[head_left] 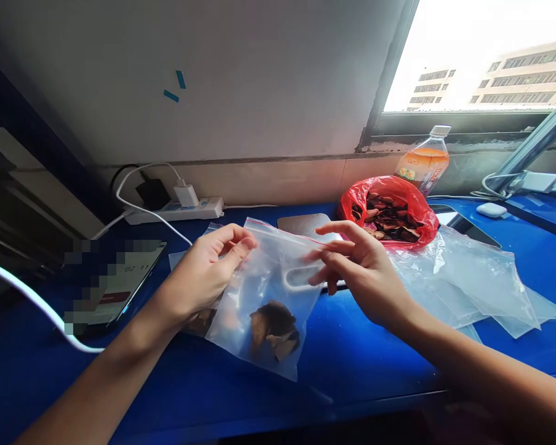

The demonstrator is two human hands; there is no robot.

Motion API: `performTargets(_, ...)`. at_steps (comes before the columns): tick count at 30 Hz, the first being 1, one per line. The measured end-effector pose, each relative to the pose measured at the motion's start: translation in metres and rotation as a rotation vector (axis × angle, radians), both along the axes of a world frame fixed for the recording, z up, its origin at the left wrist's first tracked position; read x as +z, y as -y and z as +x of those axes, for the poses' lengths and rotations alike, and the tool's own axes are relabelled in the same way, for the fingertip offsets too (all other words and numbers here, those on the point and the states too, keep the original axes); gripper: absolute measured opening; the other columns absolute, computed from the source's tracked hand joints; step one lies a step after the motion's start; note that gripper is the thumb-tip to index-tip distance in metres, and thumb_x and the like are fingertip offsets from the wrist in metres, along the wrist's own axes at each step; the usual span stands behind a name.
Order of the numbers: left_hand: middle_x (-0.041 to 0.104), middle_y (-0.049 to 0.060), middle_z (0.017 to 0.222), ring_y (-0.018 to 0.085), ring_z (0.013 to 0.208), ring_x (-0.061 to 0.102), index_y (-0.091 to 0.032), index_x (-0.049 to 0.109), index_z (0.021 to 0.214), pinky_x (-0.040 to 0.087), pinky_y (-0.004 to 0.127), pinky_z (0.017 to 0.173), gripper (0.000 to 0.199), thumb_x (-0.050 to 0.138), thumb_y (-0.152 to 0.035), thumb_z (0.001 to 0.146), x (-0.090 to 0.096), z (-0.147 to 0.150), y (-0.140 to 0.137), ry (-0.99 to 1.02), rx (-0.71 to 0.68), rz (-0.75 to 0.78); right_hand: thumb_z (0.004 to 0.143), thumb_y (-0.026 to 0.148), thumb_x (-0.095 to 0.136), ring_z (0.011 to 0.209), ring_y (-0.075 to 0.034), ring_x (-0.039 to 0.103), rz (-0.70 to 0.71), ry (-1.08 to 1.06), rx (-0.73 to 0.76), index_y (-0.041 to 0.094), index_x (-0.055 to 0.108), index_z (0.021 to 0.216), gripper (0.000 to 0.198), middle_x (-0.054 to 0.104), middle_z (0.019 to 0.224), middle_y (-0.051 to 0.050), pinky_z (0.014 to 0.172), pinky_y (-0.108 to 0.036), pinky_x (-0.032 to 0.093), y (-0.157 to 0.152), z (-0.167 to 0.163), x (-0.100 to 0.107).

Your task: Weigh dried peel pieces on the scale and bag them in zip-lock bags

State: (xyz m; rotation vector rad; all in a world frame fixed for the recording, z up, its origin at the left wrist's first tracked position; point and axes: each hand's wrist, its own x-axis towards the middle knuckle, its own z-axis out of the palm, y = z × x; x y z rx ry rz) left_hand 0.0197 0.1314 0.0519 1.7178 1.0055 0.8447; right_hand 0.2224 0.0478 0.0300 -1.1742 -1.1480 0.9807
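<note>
A clear zip-lock bag [259, 284] with a red line along its top hangs tilted at the middle, with several brown dried slices [275, 327] at its bottom. My left hand [215, 266] pinches its upper left corner between thumb and fingers. At the right end of the seal, my right hand [359, 266] has thumb and fingers closed on the bag's edge, index finger raised; its fingertips are blurred. Behind my left hand, another bag with brown slices [201, 321] is partly hidden. A flat silver device [303, 221] lies behind the held bag, mostly covered.
A red plastic bag [352, 198] of dried slices stands open at the back right, before a bottle of orange drink [426, 162]. Several flat clear bags [482, 278] lie on the blue table [370, 358]. At left are a phone [120, 284], white cable [37, 300] and power strip [206, 208].
</note>
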Motion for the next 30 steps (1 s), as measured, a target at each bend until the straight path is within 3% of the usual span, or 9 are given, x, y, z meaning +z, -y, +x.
performTargets(3,0.058,-0.003,0.073,0.01,0.06,0.054,-0.019,0.061,0.085,0.046,0.02,0.057,0.026,0.068,-0.044,0.082,-0.001,-0.001,0.0,0.026,0.034,0.039,0.074,0.026,0.059,0.046,-0.011,0.063,0.009,-0.015,-0.001,0.022,0.052,0.1,0.027,0.073,0.082,0.001,0.038,-0.02,0.044,0.001,0.0,0.002)
performTargets(7,0.057,-0.004,0.066,0.01,0.056,0.051,-0.021,0.062,0.088,0.041,0.019,0.052,0.023,0.063,-0.044,0.088,0.0,-0.002,-0.002,-0.014,-0.019,0.06,0.072,0.021,0.057,0.049,-0.011,0.061,0.032,0.01,0.016,0.021,0.054,0.098,0.027,0.067,0.066,0.004,0.048,-0.023,0.05,0.001,0.002,0.0)
performTargets(14,0.062,-0.004,0.078,0.011,0.076,0.055,-0.02,0.063,0.093,0.044,0.018,0.068,0.023,0.063,-0.042,0.089,0.008,-0.002,0.005,0.031,0.06,0.089,0.073,0.017,0.051,0.055,-0.012,0.058,0.12,0.14,0.041,0.021,0.053,0.104,0.032,0.062,0.063,0.005,0.053,-0.026,0.049,0.003,0.002,-0.006)
performTargets(19,0.062,-0.001,0.072,0.011,0.058,0.052,-0.018,0.063,0.086,0.04,0.02,0.05,0.035,0.067,-0.053,0.082,-0.002,-0.002,-0.001,-0.013,0.075,0.075,0.082,0.019,0.052,0.074,-0.016,0.065,0.242,0.471,-0.074,0.02,0.053,0.111,0.029,0.067,0.08,-0.001,0.065,-0.03,0.05,0.002,0.006,-0.002)
performTargets(21,0.065,0.001,0.073,0.013,0.058,0.054,-0.018,0.065,0.085,0.04,0.022,0.05,0.036,0.065,-0.054,0.082,-0.007,0.001,0.0,-0.061,0.075,0.134,0.083,0.022,0.056,0.088,-0.019,0.065,0.301,0.655,-0.128,0.019,0.052,0.116,0.034,0.068,0.095,-0.006,0.075,-0.034,0.051,-0.002,0.005,0.004)
performTargets(24,0.069,0.002,0.074,0.016,0.064,0.058,-0.019,0.068,0.081,0.042,0.025,0.056,0.033,0.062,-0.051,0.084,-0.011,0.008,0.008,-0.141,0.091,0.299,0.082,0.021,0.062,0.1,-0.023,0.064,0.334,0.836,-0.076,0.018,0.049,0.122,0.042,0.068,0.105,-0.009,0.085,-0.039,0.049,-0.011,-0.005,0.014)
performTargets(27,0.07,0.001,0.073,0.016,0.064,0.058,-0.021,0.07,0.081,0.041,0.026,0.058,0.03,0.061,-0.049,0.085,-0.013,0.013,0.015,-0.17,0.1,0.397,0.081,0.013,0.059,0.093,-0.021,0.064,0.35,0.887,0.018,0.017,0.049,0.118,0.038,0.068,0.101,-0.008,0.078,-0.035,0.049,-0.021,-0.018,0.018)
performTargets(30,0.071,0.0,0.073,0.017,0.068,0.062,-0.021,0.07,0.079,0.045,0.027,0.061,0.03,0.067,-0.05,0.081,-0.014,0.012,0.015,-0.109,0.083,0.339,0.08,0.006,0.052,0.081,-0.017,0.062,0.375,0.866,0.033,0.015,0.046,0.118,0.039,0.067,0.089,-0.005,0.07,-0.03,0.047,-0.029,-0.026,0.017)
